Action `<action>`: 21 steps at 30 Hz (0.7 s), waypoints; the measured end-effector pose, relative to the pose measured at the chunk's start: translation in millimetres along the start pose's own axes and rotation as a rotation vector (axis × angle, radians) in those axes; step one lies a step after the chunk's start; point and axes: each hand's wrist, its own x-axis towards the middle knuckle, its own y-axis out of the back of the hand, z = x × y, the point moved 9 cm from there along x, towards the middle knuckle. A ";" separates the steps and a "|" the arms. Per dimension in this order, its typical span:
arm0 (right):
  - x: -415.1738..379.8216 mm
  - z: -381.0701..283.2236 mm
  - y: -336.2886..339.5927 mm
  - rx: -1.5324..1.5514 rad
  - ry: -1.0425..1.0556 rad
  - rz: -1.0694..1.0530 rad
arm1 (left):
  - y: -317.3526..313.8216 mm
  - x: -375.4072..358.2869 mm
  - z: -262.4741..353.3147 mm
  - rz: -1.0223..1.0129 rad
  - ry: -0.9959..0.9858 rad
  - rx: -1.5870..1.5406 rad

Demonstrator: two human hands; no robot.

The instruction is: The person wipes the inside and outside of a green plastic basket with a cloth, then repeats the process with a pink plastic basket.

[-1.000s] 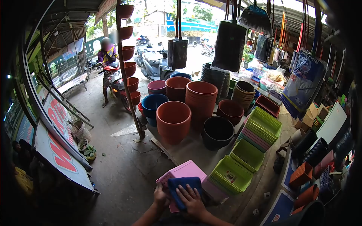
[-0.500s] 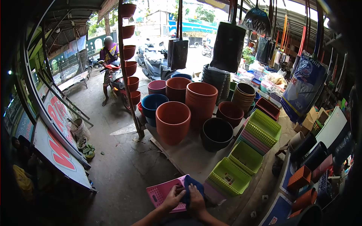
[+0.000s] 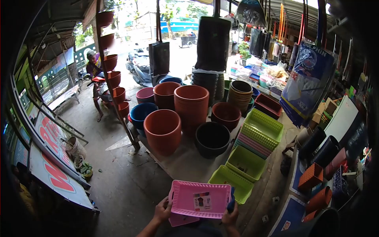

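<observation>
A pink perforated basket (image 3: 183,197) with a printed label inside is held level near the bottom of the view. My left hand (image 3: 162,210) grips its left side. At the right end, my right hand (image 3: 230,215) holds the basket together with a dark blue cloth (image 3: 231,199). Part of another pink piece (image 3: 183,220) shows beneath the basket. Just beyond are green baskets (image 3: 233,182) on the table's near right edge.
Terracotta pots (image 3: 162,132), a black pot (image 3: 212,140) and a blue pot (image 3: 143,114) stand on the table (image 3: 169,166). A pole (image 3: 114,96) with hanging pots rises at left. A person (image 3: 94,65) sits on a motorcycle beyond. Plastic bags (image 3: 213,45) hang overhead.
The pink basket has come up and right, now turned level with its label showing. My hands have moved apart to its two ends, and the cloth is at the right end. The view has shifted right.
</observation>
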 end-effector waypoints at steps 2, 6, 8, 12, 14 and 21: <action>16.1 22.9 16.9 0.157 -0.074 0.066 | -28.9 15.2 37.3 -0.063 -0.100 0.054; 53.8 12.2 60.0 0.215 -0.120 0.094 | -81.8 52.1 98.9 -0.180 -0.173 0.039; 72.4 20.6 74.0 0.184 -0.118 0.092 | -108.0 73.9 114.0 -0.214 -0.224 0.045; 99.7 40.7 92.6 -0.093 -0.232 0.058 | -162.8 109.5 130.7 -0.318 -0.257 0.033; 106.3 65.2 93.8 -0.138 -0.218 0.066 | -185.0 126.9 122.2 -0.333 -0.262 0.011; 117.1 140.9 80.2 -0.235 -0.276 -0.002 | -232.3 145.2 92.2 -0.294 -0.299 0.310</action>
